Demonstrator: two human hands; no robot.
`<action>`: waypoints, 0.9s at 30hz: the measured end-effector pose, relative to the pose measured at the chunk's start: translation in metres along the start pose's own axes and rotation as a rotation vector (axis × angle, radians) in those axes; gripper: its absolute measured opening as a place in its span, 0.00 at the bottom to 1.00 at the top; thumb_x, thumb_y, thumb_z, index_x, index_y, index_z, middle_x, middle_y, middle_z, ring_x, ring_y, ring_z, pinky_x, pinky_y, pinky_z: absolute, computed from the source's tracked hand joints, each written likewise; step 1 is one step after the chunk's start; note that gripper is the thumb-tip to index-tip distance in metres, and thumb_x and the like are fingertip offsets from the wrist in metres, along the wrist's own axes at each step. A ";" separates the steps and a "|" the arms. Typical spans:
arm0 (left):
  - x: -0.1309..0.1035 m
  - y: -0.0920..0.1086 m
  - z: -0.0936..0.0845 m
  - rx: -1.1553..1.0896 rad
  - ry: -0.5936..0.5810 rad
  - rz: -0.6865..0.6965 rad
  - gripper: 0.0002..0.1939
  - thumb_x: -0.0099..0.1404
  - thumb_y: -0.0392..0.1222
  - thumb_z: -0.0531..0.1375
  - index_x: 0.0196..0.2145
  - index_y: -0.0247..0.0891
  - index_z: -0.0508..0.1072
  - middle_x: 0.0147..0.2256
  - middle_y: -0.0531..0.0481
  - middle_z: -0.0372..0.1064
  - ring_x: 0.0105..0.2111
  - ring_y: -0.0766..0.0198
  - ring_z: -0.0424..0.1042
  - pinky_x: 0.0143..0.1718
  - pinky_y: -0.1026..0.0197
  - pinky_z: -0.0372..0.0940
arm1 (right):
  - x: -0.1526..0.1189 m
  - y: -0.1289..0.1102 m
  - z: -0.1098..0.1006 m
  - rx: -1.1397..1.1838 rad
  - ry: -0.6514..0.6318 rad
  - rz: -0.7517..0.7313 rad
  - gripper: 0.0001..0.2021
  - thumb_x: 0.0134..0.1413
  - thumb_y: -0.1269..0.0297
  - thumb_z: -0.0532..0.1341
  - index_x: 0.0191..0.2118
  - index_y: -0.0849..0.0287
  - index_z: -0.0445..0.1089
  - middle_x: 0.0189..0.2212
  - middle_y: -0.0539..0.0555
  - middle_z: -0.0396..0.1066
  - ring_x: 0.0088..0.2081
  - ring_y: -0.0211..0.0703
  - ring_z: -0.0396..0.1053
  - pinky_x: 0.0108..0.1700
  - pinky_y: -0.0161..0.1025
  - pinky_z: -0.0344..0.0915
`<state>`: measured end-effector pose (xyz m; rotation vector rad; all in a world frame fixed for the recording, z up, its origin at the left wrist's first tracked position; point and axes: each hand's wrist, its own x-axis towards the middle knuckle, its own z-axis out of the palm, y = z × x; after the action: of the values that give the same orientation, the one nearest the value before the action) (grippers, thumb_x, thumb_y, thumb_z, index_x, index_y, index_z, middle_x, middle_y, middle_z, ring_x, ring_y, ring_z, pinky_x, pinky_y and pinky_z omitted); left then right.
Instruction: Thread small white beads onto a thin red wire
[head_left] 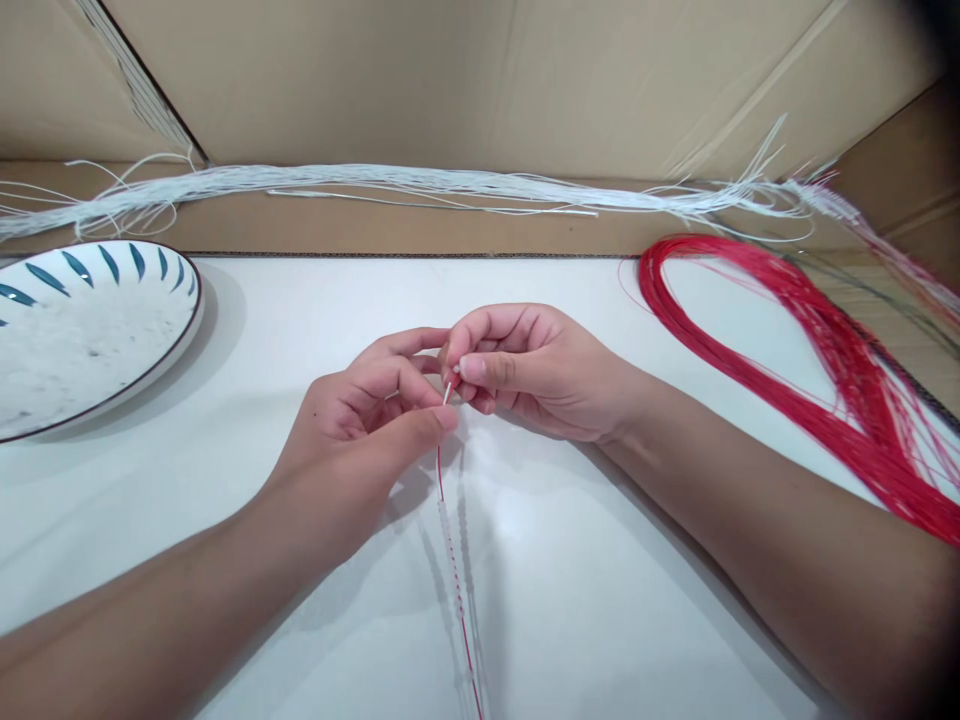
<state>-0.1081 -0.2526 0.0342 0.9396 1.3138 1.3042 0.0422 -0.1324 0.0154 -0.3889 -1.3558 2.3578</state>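
Two-handed hold above the white desk (600,620), with positions given relative to the plate (169,275). My left hand (360,415) was to the right of the plate, its grip closed in a pinch of thumb and fingertips on a thin white piece (448,393). My right hand (547,375), farther right of the plate, met the left at the fingertips; its grip was closed on a small red bit (454,379) at the upper end of the white piece. How the two bits joined was hidden by my fingers. The red thread (441,478) lay to the right of the plate, running from below my left fingertips toward me and out of the lower edge of view; small clear beads (452,560) sat in a row along part of it. The plate, white with blue-green strokes and a dark rim, held a spread of small whitish grains (90,330), too fine to tell singly. Beyond the plate, a long bundle of white strands (420,182) extended rightward along the cardboard (375,90). Well to the right of the plate, past my right hand, a bundle of red strands (750,377) lay in a loop.
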 end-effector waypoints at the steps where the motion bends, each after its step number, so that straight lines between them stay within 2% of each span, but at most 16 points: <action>1: 0.000 0.000 0.000 -0.009 -0.003 -0.002 0.09 0.59 0.36 0.68 0.22 0.43 0.79 0.57 0.49 0.72 0.55 0.47 0.73 0.53 0.47 0.69 | 0.000 0.000 0.000 -0.001 0.002 -0.004 0.09 0.53 0.67 0.75 0.33 0.64 0.76 0.28 0.50 0.77 0.27 0.30 0.70 0.31 0.28 0.70; 5: 0.000 0.000 0.000 -0.011 -0.006 -0.006 0.10 0.60 0.36 0.68 0.21 0.42 0.78 0.57 0.49 0.72 0.49 0.49 0.75 0.53 0.46 0.69 | -0.001 0.001 0.001 -0.006 0.001 -0.017 0.07 0.54 0.69 0.75 0.33 0.64 0.77 0.28 0.50 0.77 0.28 0.30 0.71 0.32 0.28 0.70; 9: 0.000 -0.001 0.000 0.000 0.002 0.003 0.10 0.59 0.35 0.68 0.21 0.42 0.78 0.57 0.49 0.73 0.52 0.48 0.75 0.54 0.46 0.69 | -0.001 0.001 0.001 -0.017 0.006 -0.018 0.07 0.53 0.68 0.75 0.33 0.63 0.77 0.28 0.50 0.77 0.28 0.31 0.71 0.31 0.28 0.70; 14: -0.001 0.001 0.000 -0.009 0.016 -0.009 0.10 0.59 0.36 0.68 0.21 0.42 0.78 0.58 0.50 0.72 0.47 0.49 0.77 0.51 0.45 0.71 | -0.001 0.001 0.001 -0.035 0.020 -0.038 0.06 0.52 0.71 0.74 0.33 0.62 0.78 0.28 0.50 0.77 0.28 0.32 0.70 0.30 0.29 0.69; 21: -0.001 -0.002 0.000 0.010 0.013 0.016 0.10 0.61 0.34 0.68 0.23 0.43 0.79 0.57 0.52 0.73 0.55 0.47 0.73 0.50 0.48 0.69 | 0.000 0.003 0.001 -0.035 0.017 -0.047 0.04 0.52 0.73 0.74 0.33 0.62 0.81 0.27 0.51 0.78 0.27 0.32 0.71 0.31 0.30 0.70; 27: -0.002 -0.003 -0.004 0.066 0.000 0.028 0.11 0.64 0.37 0.68 0.23 0.43 0.78 0.56 0.54 0.73 0.50 0.51 0.76 0.51 0.48 0.69 | 0.000 0.004 0.000 -0.034 -0.001 -0.068 0.03 0.53 0.73 0.73 0.33 0.62 0.81 0.28 0.51 0.79 0.27 0.31 0.72 0.32 0.30 0.71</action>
<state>-0.1111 -0.2556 0.0307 1.0063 1.3550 1.2891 0.0410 -0.1343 0.0123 -0.3456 -1.3893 2.2826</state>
